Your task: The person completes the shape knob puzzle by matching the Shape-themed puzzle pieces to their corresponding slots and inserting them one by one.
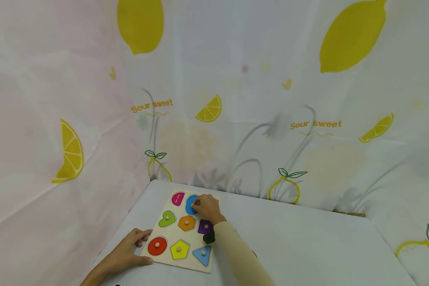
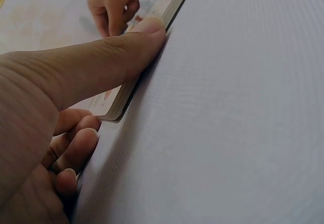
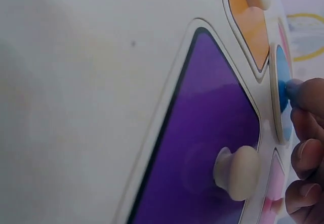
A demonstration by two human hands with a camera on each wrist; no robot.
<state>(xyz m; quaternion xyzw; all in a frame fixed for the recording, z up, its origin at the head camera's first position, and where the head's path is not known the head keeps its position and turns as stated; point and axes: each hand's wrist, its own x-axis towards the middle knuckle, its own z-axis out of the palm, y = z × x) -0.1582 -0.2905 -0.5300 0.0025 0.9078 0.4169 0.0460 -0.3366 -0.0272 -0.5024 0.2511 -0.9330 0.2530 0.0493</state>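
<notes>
A puzzle board (image 1: 186, 232) is laid on the table's (image 1: 307, 246) far left part. The left hand (image 1: 128, 252) is rested at its near left corner, the right hand (image 1: 207, 207) on a far-row piece (image 1: 190, 205).

Pale wooden puzzle board (image 1: 196, 265), smooth matt; purple piece (image 3: 202, 148) glossy paint, wooden knob (image 3: 236, 172).

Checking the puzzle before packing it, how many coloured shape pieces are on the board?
8: pink and blue at the back, green, orange, purple mid-row, red, yellow, blue triangle in front; the right hand may hide another.
</notes>
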